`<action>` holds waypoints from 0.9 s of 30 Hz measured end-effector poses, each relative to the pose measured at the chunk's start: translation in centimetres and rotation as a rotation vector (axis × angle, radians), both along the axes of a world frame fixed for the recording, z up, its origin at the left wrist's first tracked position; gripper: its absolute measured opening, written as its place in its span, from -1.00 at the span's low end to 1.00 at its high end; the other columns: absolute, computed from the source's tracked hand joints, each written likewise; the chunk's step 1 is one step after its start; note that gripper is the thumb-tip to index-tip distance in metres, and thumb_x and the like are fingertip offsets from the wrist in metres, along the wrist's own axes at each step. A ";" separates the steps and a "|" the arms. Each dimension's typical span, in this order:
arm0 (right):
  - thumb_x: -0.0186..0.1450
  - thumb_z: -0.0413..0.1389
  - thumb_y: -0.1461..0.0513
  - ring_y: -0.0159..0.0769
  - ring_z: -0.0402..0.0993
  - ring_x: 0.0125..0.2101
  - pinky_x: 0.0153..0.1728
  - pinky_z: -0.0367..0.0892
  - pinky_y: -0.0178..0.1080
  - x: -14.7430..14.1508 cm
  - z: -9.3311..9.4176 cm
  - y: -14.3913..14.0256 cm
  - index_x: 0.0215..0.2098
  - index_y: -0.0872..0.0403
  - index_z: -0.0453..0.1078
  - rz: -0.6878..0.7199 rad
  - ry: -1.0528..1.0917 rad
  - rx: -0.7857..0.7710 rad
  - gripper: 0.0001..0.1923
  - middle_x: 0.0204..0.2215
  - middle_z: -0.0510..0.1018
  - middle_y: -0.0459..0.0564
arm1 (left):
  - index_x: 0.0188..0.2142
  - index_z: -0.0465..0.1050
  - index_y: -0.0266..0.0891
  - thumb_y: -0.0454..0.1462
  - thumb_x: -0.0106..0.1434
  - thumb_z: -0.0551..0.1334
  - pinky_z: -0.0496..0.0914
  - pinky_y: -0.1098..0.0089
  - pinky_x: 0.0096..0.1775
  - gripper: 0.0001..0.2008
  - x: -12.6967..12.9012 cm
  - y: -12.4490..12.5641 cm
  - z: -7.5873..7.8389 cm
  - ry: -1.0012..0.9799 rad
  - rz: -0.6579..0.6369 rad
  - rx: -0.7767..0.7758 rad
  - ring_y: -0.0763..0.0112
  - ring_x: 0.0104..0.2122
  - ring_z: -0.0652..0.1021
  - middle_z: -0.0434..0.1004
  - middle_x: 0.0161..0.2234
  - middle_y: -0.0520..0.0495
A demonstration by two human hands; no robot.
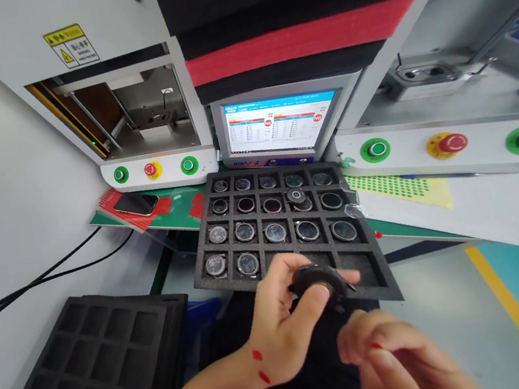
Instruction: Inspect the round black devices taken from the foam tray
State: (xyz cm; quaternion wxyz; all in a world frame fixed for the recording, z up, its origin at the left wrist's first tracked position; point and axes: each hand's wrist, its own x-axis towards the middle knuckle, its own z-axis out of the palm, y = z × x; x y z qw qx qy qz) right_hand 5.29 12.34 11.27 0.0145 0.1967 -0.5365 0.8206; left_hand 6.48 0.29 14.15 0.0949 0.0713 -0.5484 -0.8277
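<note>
My left hand (287,319) holds a round black watch case (318,279) between thumb and fingers, just above the near edge of a black foam tray (368,250). That tray has a grid of square pockets, most filled with round watch parts (275,232); the nearest pockets on the right are bare. My right hand (393,356) hovers blurred below and right of the case, fingers loosely curled, holding nothing visible.
An empty black foam tray (95,366) lies at lower left. Behind stand two grey machines with green and red buttons (153,169), a monitor (281,124), a phone (136,203) on red sheets, black cables (35,284) and a yellow sheet of green dots (399,191).
</note>
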 end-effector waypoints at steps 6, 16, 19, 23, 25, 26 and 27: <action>0.27 0.22 0.19 -0.42 0.43 -0.54 -0.48 0.42 -0.39 -0.2 0.6 -0.1 -0.40 0.00 0.48 0.076 -0.292 -0.029 -0.90 -0.58 0.46 -0.11 | 0.01 0.39 -0.16 -0.24 0.40 0.10 0.50 0.47 -0.44 -0.76 1.2 1.4 -0.8 0.041 -0.010 -0.349 0.49 -0.52 0.57 0.62 -0.16 -0.10; 0.20 0.27 0.16 -0.38 0.40 -0.56 -0.51 0.38 -0.37 -0.8 0.9 1.1 -0.51 0.05 0.47 0.039 -0.396 0.008 -0.82 -0.62 0.42 -0.09 | 0.34 0.02 -0.14 -0.25 0.41 0.05 0.38 0.21 0.13 -0.47 1.9 -2.1 0.2 0.209 -0.428 -0.754 0.22 0.13 0.46 0.41 0.16 -0.21; 0.22 0.25 0.16 -0.34 0.44 -0.51 -0.46 0.40 -0.32 -0.5 0.7 1.6 -0.47 0.02 0.47 0.110 -0.428 0.017 -0.86 -0.56 0.48 -0.07 | 0.29 0.15 -0.08 -0.20 0.36 0.17 0.39 0.22 0.12 -0.47 1.5 -2.9 0.4 0.190 -0.468 -0.659 0.23 0.13 0.47 0.39 0.19 -0.17; 0.20 0.28 0.13 -0.37 0.42 -0.54 -0.49 0.36 -0.36 -0.5 1.1 1.4 -0.50 0.01 0.47 0.194 -0.430 0.002 -0.82 -0.61 0.47 -0.09 | 0.19 0.33 -0.06 -0.10 0.24 0.30 0.50 0.32 -0.04 -0.46 1.0 -3.1 0.1 0.218 -0.397 -0.587 0.27 -0.07 0.59 0.56 0.00 -0.17; 0.18 0.29 0.10 -0.39 0.39 -0.58 -0.51 0.35 -0.37 -0.7 1.3 1.3 -0.54 0.01 0.46 0.196 -0.407 -0.006 -0.77 -0.65 0.44 -0.10 | 0.13 0.40 -0.08 -0.09 0.21 0.32 0.51 0.32 -0.07 -0.50 1.0 -3.0 -0.1 0.202 -0.396 -0.584 0.27 -0.10 0.60 0.58 -0.04 -0.16; 0.18 0.29 0.09 -0.39 0.39 -0.58 -0.51 0.36 -0.36 -0.8 1.4 1.3 -0.54 0.01 0.46 0.189 -0.396 -0.003 -0.76 -0.66 0.44 -0.11 | 0.10 0.42 -0.09 -0.09 0.20 0.34 0.51 0.32 -0.08 -0.52 1.0 -3.0 -0.1 0.192 -0.396 -0.581 0.26 -0.10 0.59 0.58 -0.05 -0.16; 0.18 0.29 0.08 -0.38 0.39 -0.58 -0.51 0.37 -0.35 -0.8 1.5 1.3 -0.54 0.01 0.46 0.184 -0.388 0.004 -0.76 -0.66 0.44 -0.10 | 0.08 0.43 -0.09 -0.11 0.18 0.36 0.52 0.33 -0.09 -0.53 1.0 -3.0 -0.1 0.192 -0.393 -0.575 0.27 -0.10 0.59 0.58 -0.05 -0.15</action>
